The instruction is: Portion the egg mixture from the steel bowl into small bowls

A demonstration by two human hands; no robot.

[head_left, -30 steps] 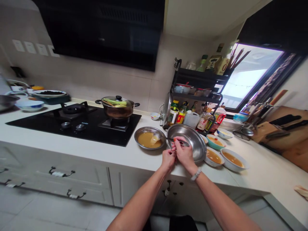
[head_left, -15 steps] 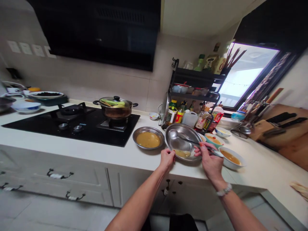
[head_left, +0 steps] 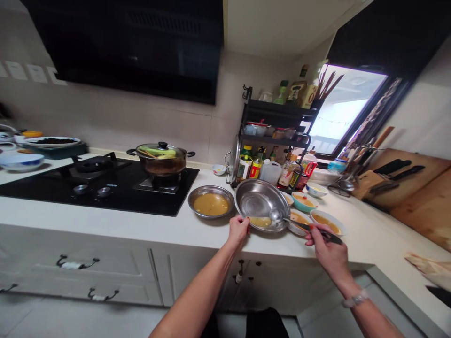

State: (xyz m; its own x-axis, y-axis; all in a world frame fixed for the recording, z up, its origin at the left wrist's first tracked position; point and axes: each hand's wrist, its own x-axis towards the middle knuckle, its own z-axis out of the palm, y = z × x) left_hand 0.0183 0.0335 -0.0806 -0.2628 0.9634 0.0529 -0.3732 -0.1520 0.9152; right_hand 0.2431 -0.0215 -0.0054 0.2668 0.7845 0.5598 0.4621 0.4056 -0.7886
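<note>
My left hand (head_left: 238, 228) grips the near rim of a large steel bowl (head_left: 259, 202), which is tilted toward me with a little yellowish liquid pooled at its low edge. My right hand (head_left: 326, 241) is closed on the handle of a metal ladle (head_left: 278, 216), whose scoop rests in the bowl by the liquid. Left of the bowl, a shallow steel dish (head_left: 210, 205) holds the same brownish liquid. Right of it stand small bowls (head_left: 326, 220) filled with it.
A lidded pot (head_left: 160, 158) sits on the black gas hob (head_left: 95, 180). A black rack (head_left: 275, 145) with bottles stands behind the bowls. Knife block and wooden boards (head_left: 405, 183) lie at right. Dishes (head_left: 52, 143) sit far left. White drawers run below the counter.
The ladle left the shallow dish, swung into the large bowl and down to the liquid at its low edge. My right hand drew back right along the handle. The view shifted right.
</note>
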